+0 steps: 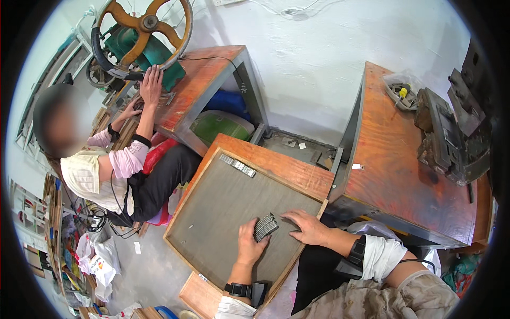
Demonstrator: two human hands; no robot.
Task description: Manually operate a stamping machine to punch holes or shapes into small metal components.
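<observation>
In my left hand is a small dark block of ridged metal pieces, set side by side in rows. The thumb lies along its lower edge and the fingers along its left side. Just right of the block, my right hand has its fingers stretched out and apart, with nothing in them. Both hands are over a shallow wooden tray with a grey bottom and a raised pale rim. A short row of similar silvery pieces lies against the tray's far left corner.
To the left, another person sits with one hand on a large handwheel of a green machine. A wooden workbench at right carries a dark metal machine and a plastic bowl of small items. Plastic bags lie on the floor.
</observation>
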